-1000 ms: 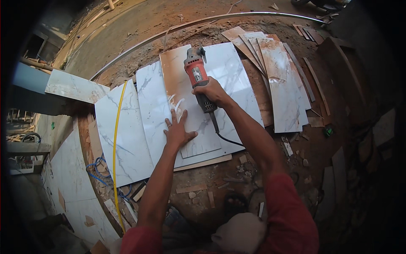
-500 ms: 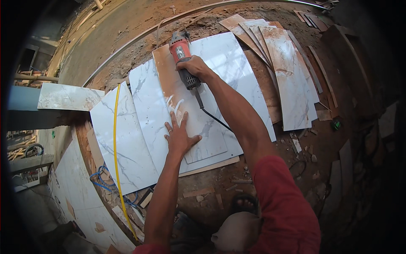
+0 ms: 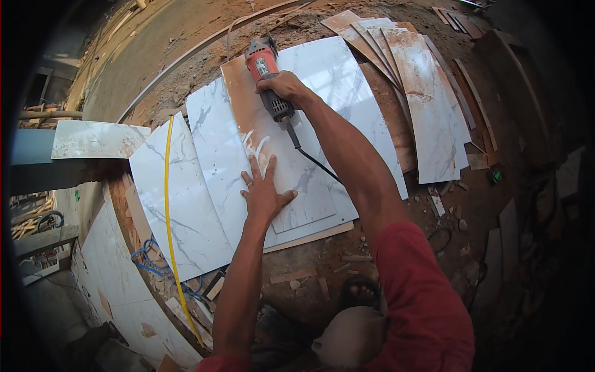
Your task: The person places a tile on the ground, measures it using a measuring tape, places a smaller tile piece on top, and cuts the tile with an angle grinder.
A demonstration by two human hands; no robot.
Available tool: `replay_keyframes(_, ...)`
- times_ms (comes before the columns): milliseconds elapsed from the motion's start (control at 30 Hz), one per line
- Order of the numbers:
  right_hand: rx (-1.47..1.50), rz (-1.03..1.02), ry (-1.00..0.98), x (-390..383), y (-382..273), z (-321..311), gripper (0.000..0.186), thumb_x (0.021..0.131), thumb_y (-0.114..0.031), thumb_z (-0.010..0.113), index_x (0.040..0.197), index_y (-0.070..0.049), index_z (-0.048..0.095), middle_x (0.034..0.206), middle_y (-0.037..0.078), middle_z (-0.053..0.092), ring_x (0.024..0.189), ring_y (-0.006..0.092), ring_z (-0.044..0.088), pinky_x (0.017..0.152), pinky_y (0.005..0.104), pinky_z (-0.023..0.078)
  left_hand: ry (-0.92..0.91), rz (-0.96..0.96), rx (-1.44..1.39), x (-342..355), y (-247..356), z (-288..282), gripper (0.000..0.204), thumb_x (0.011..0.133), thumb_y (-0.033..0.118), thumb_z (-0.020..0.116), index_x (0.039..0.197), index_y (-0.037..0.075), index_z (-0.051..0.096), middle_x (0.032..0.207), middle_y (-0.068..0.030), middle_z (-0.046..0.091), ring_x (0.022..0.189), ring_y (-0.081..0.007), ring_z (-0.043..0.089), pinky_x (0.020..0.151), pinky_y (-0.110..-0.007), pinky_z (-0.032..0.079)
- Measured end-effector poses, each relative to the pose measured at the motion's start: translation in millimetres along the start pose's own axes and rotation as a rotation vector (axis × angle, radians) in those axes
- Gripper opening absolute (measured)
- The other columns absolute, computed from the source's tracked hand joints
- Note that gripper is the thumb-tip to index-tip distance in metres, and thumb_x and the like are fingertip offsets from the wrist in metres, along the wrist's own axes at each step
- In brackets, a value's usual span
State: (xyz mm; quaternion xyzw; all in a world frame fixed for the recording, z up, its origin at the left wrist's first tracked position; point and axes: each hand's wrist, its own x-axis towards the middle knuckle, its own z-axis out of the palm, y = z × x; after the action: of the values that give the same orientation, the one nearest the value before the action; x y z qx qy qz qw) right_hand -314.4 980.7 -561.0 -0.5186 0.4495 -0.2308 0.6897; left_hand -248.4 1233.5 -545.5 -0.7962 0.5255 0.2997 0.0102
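Note:
My right hand (image 3: 282, 88) is wrapped round the body of a red and black angle grinder (image 3: 263, 64), whose head points away from me at the far end of a narrow marble-patterned tile (image 3: 313, 201). Brown dust coats the tile's far left part, with white streaks near my fingers. My left hand (image 3: 265, 193) lies on this tile with its fingers spread. Beneath it is a larger white marble-patterned tile (image 3: 347, 87). The grinder's disc is hard to make out. A black cord (image 3: 319, 166) runs back from the grinder under my right forearm.
A yellow measuring tape (image 3: 167, 186) stretches over a tile at the left. More cut tiles (image 3: 427, 118) are fanned out at the right. Blue cord (image 3: 147, 257) lies at the left, and broken tile pieces (image 3: 292, 275) litter the dirt near my feet. A long metal bar (image 3: 186, 57) crosses behind.
The whole scene sits slightly higher in the picture. Against the tile, the grinder and both hands have barely moved.

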Motion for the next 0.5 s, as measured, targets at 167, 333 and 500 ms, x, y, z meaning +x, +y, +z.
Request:
replay_keyframes(167,-0.015,0.023,0.024,2.5,0.6,-0.7,0.046,0.066,-0.026,0.080,0.088,0.011,0.066,0.081,0.015,0.066,0.060,0.0221,0.062,0.054,0.0344,0.052,0.004,0.006,0.001,-1.0,2.5,-1.2,0.104,0.065,0.038,0.085,0.152,0.025,0.030,0.162,-0.0179,0.002,0.141,-0.0574,0.011,0.102,-0.076,0.027)
replay_keyframes(333,-0.012,0.027,0.003,0.6,-0.4,-0.8,0.045,0.066,-0.026,0.080,0.089,0.011,0.066,0.081,0.015,0.066,0.060,0.0219,0.062,0.053,0.0342,0.051,0.007,0.008,-0.016,-1.0,0.7,-0.8,0.103,0.065,0.037,0.085,0.152,0.025,0.030,0.162,-0.0183,0.001,0.141,-0.0580,0.010,0.102,-0.076,0.026)
replay_keyframes(500,-0.005,0.041,0.003,-6.4,-3.2,1.8,0.044,0.067,-0.025,0.079,0.090,0.010,0.066,0.081,0.015,0.065,0.060,0.0215,0.062,0.053,0.0347,0.052,0.002,-0.001,-0.007,-1.1,0.7,-1.5,0.104,0.065,0.037,0.085,0.152,0.025,0.030,0.162,-0.0189,0.002,0.141,-0.0583,0.010,0.103,-0.076,0.026)
